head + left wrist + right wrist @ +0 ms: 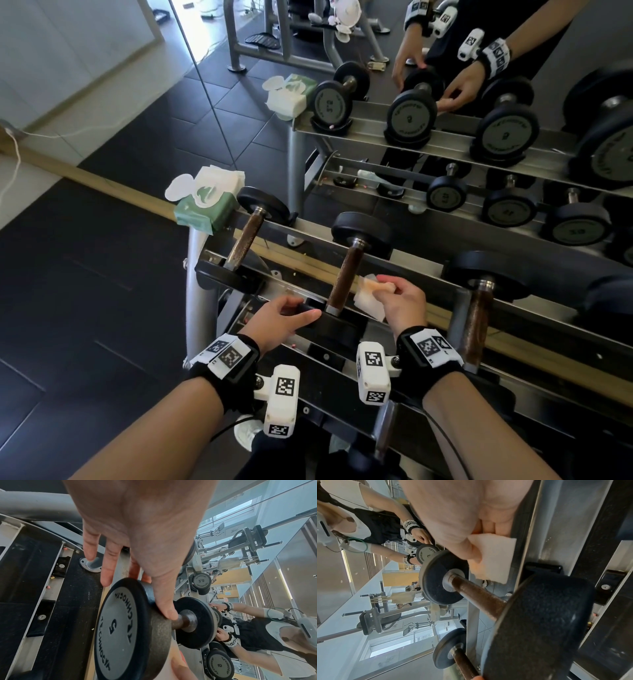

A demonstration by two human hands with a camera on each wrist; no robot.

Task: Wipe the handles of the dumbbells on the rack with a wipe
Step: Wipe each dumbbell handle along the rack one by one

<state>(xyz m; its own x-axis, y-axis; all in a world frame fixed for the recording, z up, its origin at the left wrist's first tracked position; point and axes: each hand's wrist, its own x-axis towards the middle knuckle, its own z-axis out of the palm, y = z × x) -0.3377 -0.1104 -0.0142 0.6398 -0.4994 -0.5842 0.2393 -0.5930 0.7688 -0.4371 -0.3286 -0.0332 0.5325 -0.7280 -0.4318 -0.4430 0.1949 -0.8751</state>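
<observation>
We work along the top rail of the rack (298, 236), left to right, clock directions read in the head view.

Far left, at the rack's end post, sits a green wipe pack (205, 202), lid open. Next, the first dumbbell (245, 240): nobody touches it, and its brown handle runs from about 7 to 1 o'clock.

Our left hand (284, 317) rests on the near plate (120, 628) of the middle dumbbell (346, 277), which is marked 5. The thumb lies straight along the plate's rim and the fingers drape loosely past its far side. We judge this a steadying hold, not a grip.

The handle (344, 279) of that dumbbell is bare. Its long axis runs from roughly 7 o'clock at the near plate to 1 o'clock at the far plate.

Our right hand (400, 301) has thumb and fingers pinched together on the white wipe (368, 298), which hangs folded below them. The handle lies at about 9 o'clock from these fingers, just beside the wipe. We cannot tell whether the two touch. The right hand is the nearer one to the handle's middle, so we expect the stroke to go leftward, then along the axis.

Furthest right, the third dumbbell (479, 308) waits untouched.
</observation>
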